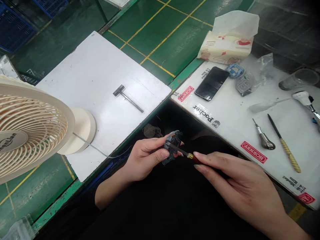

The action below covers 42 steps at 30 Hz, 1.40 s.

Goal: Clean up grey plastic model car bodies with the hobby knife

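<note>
My left hand pinches a small dark grey moulded plastic part between thumb and fingers, held in front of my body. My right hand is closed round the dark red handle of a flat-bladed hand tool with a brass collar. The blade reaches across to the grey part, its tip lying at the part's upper left side. Whether the tip cuts or only rests there, I cannot tell. An orange-brown patch shows inside the part.
A cream fan and a T-shaped metal tool stand on the left white board. On the right board lie a phone, a tissue pack, a plastic bag, a short awl-like tool and a file.
</note>
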### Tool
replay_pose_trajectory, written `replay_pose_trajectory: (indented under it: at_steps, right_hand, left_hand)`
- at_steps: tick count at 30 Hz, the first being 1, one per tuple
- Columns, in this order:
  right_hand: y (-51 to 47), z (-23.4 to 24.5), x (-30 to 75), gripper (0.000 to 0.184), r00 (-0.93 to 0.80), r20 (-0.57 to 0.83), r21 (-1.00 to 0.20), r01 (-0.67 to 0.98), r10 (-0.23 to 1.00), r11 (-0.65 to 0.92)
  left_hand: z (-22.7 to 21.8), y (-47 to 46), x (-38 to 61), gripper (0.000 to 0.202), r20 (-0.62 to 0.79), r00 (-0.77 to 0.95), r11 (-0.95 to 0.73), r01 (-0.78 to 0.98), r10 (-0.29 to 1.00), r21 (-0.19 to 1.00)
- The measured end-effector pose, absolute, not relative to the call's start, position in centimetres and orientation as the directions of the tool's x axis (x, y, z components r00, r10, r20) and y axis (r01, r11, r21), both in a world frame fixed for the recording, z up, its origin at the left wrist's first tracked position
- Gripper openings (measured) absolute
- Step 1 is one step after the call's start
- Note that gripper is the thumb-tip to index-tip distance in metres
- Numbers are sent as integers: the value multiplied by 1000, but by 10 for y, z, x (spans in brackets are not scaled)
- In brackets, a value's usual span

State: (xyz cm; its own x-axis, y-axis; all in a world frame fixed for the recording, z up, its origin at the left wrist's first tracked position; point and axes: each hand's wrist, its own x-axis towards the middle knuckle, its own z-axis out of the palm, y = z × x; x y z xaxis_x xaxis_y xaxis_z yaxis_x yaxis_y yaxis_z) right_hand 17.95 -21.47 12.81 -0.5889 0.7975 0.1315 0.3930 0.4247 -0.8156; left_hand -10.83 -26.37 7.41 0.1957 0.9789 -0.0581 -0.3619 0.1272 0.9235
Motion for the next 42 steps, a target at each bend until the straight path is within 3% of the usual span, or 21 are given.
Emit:
replay_pose_trajectory:
  at_steps: [29, 42]
  right_hand:
    - [-217, 131, 178, 28, -585, 98, -824, 407, 805, 395]
    - [-218, 130, 176, 26, -593, 106, -801, 425, 798, 422]
  left_hand:
    - [77, -267, -109, 42, -58, 195, 124, -346, 979, 930]
    - [72, -269, -107, 39, -11, 105, 41, -287, 994, 957]
